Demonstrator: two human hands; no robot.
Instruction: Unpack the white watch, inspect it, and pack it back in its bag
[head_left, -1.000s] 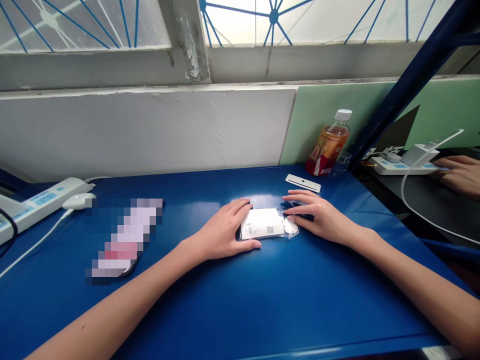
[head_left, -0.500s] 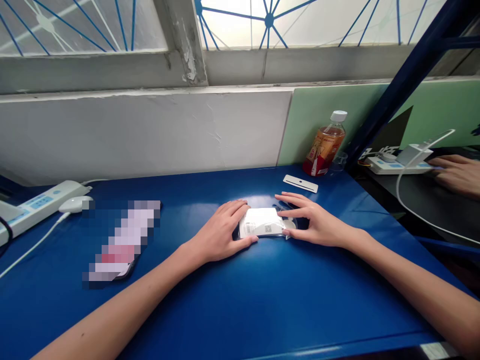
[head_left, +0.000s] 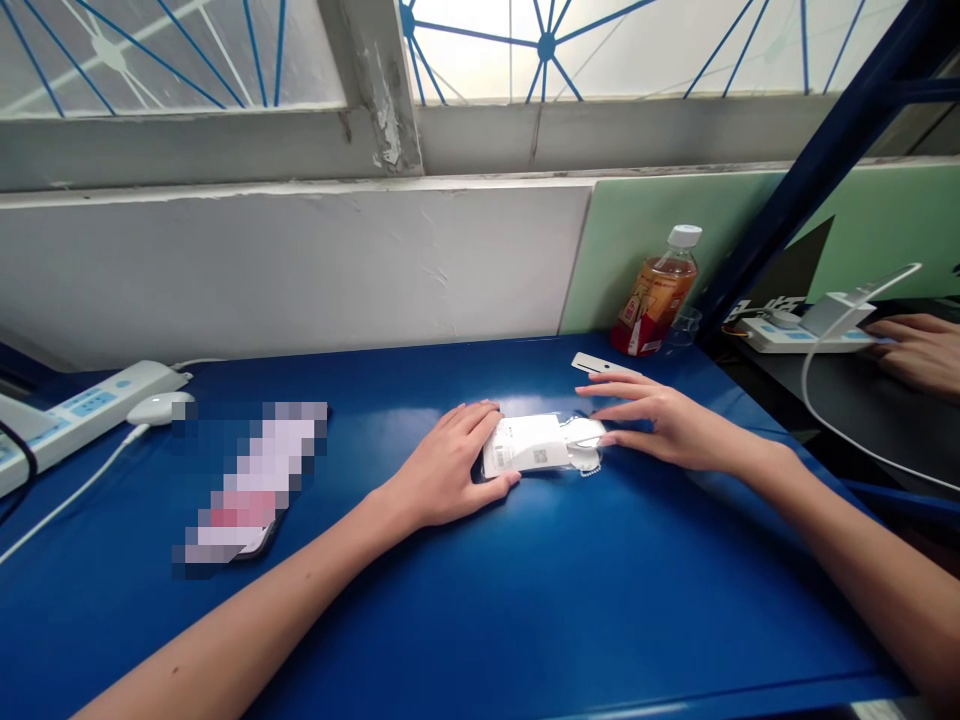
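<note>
A small clear plastic packet (head_left: 534, 446) with a white label lies flat on the blue table (head_left: 480, 590). My left hand (head_left: 442, 470) rests at its left edge, fingers bent around the side and thumb along the near edge. My right hand (head_left: 667, 422) is at the packet's right end, fingers stretched toward a white round part (head_left: 585, 440) that sticks out of the packet. Its fingertips touch or hover just over that end.
A white strip (head_left: 592, 364) lies behind my right hand. A bottle of amber drink (head_left: 657, 294) stands at the back right. A phone (head_left: 251, 480), a white plug (head_left: 156, 408) and power strip (head_left: 67, 412) sit left. Another person's hand (head_left: 919, 350) rests beside a second power strip (head_left: 802, 330).
My right hand has lifted slightly and slid to the right, uncovering the packet's white right end. The left hand has stayed at the packet's left edge.
</note>
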